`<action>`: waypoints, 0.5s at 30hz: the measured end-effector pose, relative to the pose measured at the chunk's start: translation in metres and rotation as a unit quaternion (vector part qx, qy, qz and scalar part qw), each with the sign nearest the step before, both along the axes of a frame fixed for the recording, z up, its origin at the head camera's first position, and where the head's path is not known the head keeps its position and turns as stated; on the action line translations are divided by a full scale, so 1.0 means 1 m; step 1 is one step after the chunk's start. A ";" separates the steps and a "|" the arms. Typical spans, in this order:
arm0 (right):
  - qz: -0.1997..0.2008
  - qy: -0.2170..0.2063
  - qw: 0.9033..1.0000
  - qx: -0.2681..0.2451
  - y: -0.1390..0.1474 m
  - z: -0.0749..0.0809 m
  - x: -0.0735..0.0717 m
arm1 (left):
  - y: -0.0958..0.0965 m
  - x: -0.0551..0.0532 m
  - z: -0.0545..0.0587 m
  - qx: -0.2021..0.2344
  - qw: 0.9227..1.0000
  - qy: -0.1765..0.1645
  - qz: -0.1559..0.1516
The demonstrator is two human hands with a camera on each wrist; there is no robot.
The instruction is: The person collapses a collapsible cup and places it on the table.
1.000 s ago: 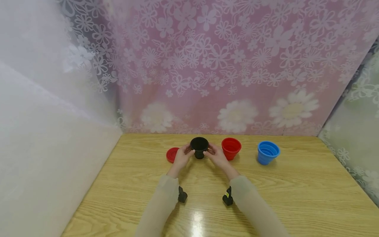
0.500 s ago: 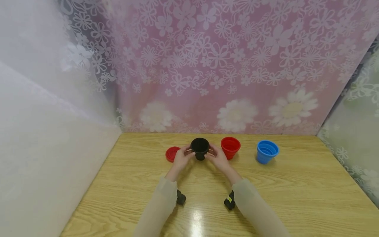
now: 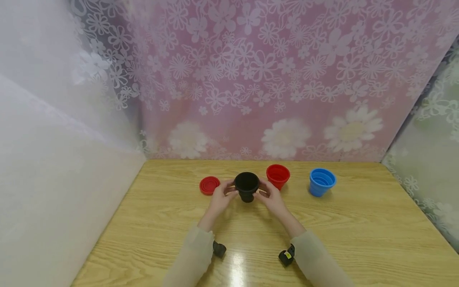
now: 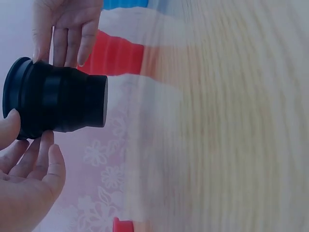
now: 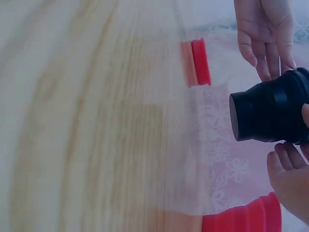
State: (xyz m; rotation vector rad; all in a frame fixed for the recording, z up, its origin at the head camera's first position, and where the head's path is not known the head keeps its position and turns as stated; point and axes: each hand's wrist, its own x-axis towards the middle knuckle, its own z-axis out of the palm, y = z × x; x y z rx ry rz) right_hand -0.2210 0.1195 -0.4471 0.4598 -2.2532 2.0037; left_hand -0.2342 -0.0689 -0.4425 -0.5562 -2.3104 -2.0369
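A black collapsible cup (image 3: 247, 186), fully extended with its mouth up, is held between both hands. My left hand (image 3: 220, 199) grips its left side near the rim, thumb in front and fingers behind. On the opposite side my right hand (image 3: 272, 199) holds it the same way. Both wrist views show the black cup (image 4: 63, 99) raised off the table, its flat base (image 5: 234, 117) facing down toward the wood. Behind my right hand stands an extended red collapsible cup (image 3: 277, 176), partly covered by the fingers.
A flattened red collapsible cup (image 3: 209, 185) lies on the wooden table (image 3: 161, 223) just left of my left hand. Farther right stands an extended blue collapsible cup (image 3: 321, 182). A pink floral curtain (image 3: 229, 87) closes off the back edge.
Both hands have brought the black cup toward me and slightly right, and it appears larger. The flattened red cup is now uncovered by the left hand. The other cups stay in place.
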 end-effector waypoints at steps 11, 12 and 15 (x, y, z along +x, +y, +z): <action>-0.001 0.014 0.999 -0.031 0.011 -0.015 0.006 | 0.005 0.013 0.007 0.058 0.998 -0.003 -0.035; 0.001 0.013 0.999 -0.037 0.012 -0.014 0.006 | 0.005 0.013 0.007 0.059 0.998 -0.003 -0.037; 0.005 0.012 0.999 -0.048 0.014 -0.011 0.010 | 0.006 0.015 0.010 0.067 0.997 -0.004 -0.047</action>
